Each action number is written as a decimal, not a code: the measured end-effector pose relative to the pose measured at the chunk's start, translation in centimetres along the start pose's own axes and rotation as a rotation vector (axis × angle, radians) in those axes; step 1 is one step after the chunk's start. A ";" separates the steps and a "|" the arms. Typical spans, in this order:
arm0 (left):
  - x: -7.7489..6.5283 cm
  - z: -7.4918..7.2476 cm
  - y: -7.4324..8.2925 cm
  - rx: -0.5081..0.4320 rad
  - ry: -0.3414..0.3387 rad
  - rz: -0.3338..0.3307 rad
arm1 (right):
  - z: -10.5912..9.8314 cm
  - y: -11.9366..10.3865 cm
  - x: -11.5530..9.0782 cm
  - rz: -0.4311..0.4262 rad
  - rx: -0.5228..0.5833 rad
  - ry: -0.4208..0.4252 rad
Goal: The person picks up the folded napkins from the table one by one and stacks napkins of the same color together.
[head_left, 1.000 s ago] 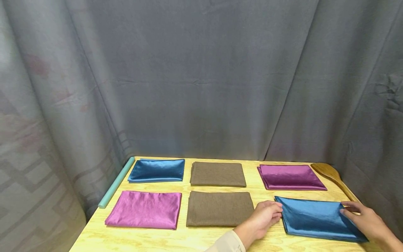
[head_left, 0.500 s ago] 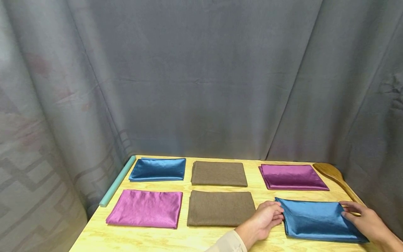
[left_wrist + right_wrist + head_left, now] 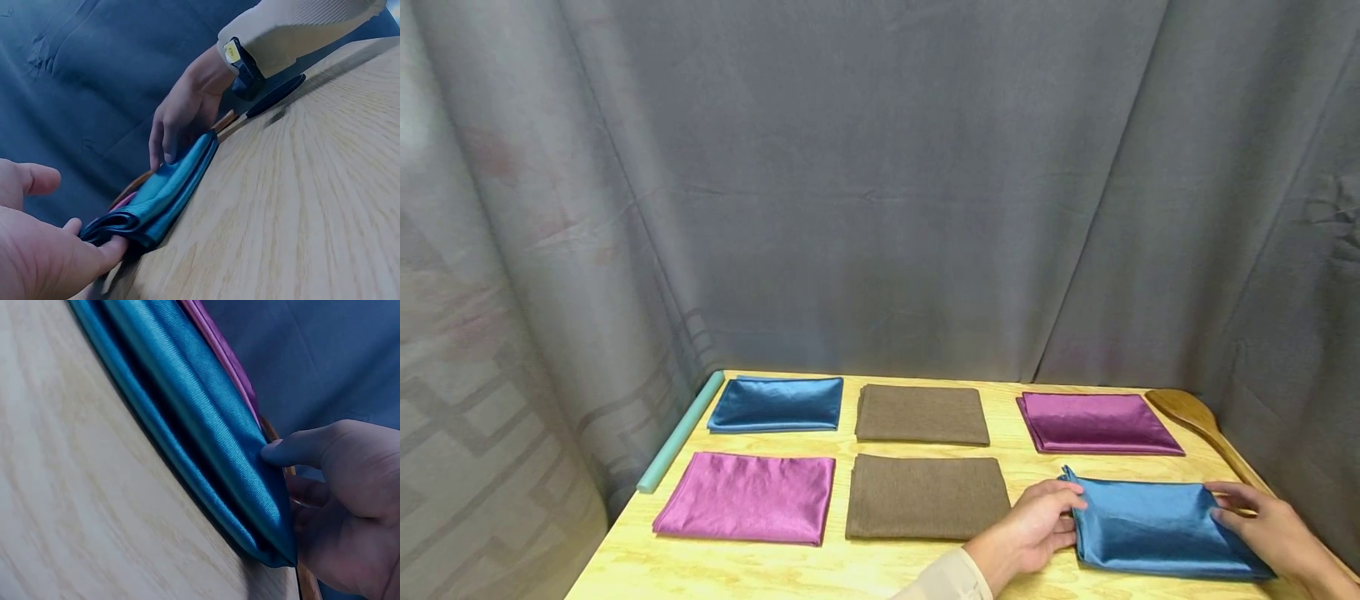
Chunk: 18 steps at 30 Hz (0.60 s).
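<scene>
A folded shiny blue cloth point(image 3: 1157, 525) lies at the front right of the table. At its left edge, my left hand point(image 3: 1033, 525) touches the folds with its fingertips, and the far left corner is bunched up. In the left wrist view the left thumb point(image 3: 42, 179) stands apart from the cloth, while the fingers press against the rolled edge. On the right end, my right hand point(image 3: 1270, 529) holds the cloth, with its thumb point(image 3: 274, 453) on top and the other fingers at the edge, partly hidden.
Beyond the blue cloth lie a folded purple cloth point(image 3: 1101, 423) and a wooden spoon point(image 3: 1187, 415). Two brown cloths point(image 3: 928, 497) fill the middle. Another blue cloth point(image 3: 777, 405), a pink-purple cloth point(image 3: 747, 500) and a green rod point(image 3: 682, 432) are at left. A grey curtain point(image 3: 880, 208) hangs behind.
The left hand has shifted slightly to the right, pushing the blue cloth's left edge inward so its far corner puckers. The right hand has barely moved.
</scene>
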<state>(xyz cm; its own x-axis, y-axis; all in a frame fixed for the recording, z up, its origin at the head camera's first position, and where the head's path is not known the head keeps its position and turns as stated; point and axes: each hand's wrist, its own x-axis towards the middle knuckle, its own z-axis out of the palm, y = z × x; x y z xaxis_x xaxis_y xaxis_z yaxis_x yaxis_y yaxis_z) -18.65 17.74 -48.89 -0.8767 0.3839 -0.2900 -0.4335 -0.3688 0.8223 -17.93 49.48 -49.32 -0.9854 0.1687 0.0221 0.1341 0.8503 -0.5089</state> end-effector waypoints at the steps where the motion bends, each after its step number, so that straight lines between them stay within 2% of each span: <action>1: 0.0 0.1 0.0 -0.006 0.008 0.006 | 0.0 0.0 0.0 0.001 0.007 0.001; 8: -0.1 1.2 0.3 -0.050 0.063 0.062 | -0.1 -0.2 -0.3 0.014 0.015 -0.020; 13: -0.1 1.8 0.4 -0.053 0.111 0.085 | 0.1 -0.3 -0.4 -0.036 0.008 0.002; 18: 0.0 1.9 0.2 -0.055 0.096 0.083 | 0.3 -0.3 -0.6 -0.066 0.013 0.044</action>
<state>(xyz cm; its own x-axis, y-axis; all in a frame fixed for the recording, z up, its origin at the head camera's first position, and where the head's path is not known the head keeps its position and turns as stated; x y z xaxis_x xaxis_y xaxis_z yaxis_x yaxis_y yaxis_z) -18.32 19.30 -47.76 -0.9246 0.2685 -0.2700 -0.3674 -0.4427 0.8179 -17.39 48.98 -49.49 -0.9865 0.1342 0.0934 0.0674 0.8540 -0.5159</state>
